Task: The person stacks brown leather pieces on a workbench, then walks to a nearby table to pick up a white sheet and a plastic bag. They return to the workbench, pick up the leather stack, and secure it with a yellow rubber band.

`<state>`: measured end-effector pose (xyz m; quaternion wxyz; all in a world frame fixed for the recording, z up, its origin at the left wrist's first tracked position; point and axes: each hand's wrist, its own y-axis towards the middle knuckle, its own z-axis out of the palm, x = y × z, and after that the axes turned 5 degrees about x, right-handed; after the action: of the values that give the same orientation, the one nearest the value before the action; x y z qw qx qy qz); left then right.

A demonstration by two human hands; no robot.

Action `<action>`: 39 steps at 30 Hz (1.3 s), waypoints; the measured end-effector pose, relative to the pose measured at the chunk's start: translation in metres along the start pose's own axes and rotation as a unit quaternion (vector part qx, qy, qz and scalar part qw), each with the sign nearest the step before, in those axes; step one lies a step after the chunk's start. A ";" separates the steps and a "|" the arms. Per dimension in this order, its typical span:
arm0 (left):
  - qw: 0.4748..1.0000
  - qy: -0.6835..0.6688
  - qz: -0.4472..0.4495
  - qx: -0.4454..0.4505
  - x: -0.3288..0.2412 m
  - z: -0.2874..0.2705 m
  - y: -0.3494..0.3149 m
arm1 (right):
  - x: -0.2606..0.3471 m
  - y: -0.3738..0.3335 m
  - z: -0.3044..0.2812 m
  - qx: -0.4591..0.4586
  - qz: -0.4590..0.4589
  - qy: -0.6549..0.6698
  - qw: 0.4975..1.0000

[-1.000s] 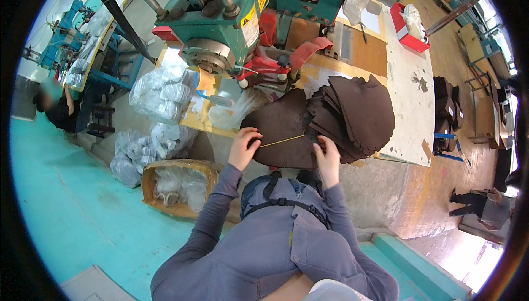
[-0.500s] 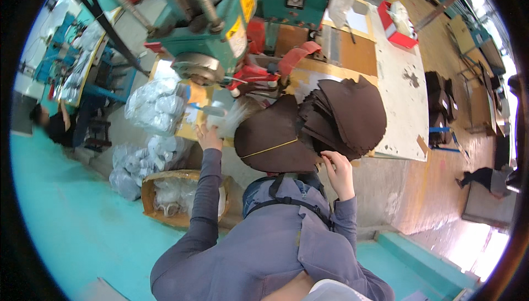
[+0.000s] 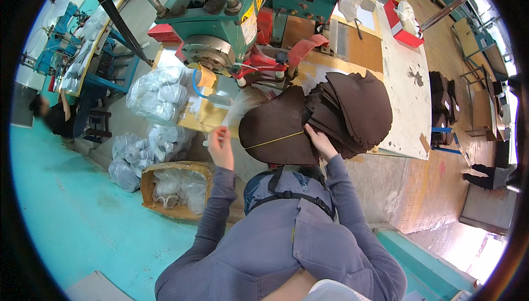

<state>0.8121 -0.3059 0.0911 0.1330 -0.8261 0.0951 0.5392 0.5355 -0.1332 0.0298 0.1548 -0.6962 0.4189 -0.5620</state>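
A flat dark brown cut piece [image 3: 275, 130] with rounded ends and a thin yellow line across it lies at the table's front edge. My right hand [image 3: 320, 142] grips its right edge, fingers bent, beside a small black tab [image 3: 307, 115]. A fanned stack of similar brown pieces [image 3: 361, 111] lies just to the right. My left hand [image 3: 221, 148] is raised left of the piece, fingertips pinched together; what they hold, if anything, is too small to make out. Beyond it are wispy clear plastic strips [image 3: 242, 105] and a blue-handled clear tool [image 3: 215, 98].
A green press machine [image 3: 220, 31] with a red clamp-like part [image 3: 264, 65] stands behind the pieces. Bagged pale items [image 3: 160, 96] sit at the left, above a cardboard box [image 3: 149, 191] of plastic. A red box [image 3: 405, 25] stands at the far right.
My left hand has drawn back toward me and right, away from the clear strips, its fingers now pinched. My right hand has moved up and left along the brown piece's edge.
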 end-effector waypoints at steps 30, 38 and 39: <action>0.763 -0.593 -0.232 0.108 0.116 -0.003 -0.037 | 0.132 -0.105 0.090 -0.138 -0.258 -0.245 0.924; 0.782 -0.564 -0.252 0.084 0.104 -0.032 -0.038 | 0.127 -0.081 0.103 -0.035 -0.201 -0.178 0.963; 0.778 -0.566 -0.261 0.077 0.099 -0.033 -0.038 | 0.128 -0.079 0.100 -0.006 -0.182 -0.174 0.968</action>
<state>0.8916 -0.2818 0.0175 0.3619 -0.3524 -0.1750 0.8451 0.6615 -0.2078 0.1352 0.1159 -0.8489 0.2552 -0.4481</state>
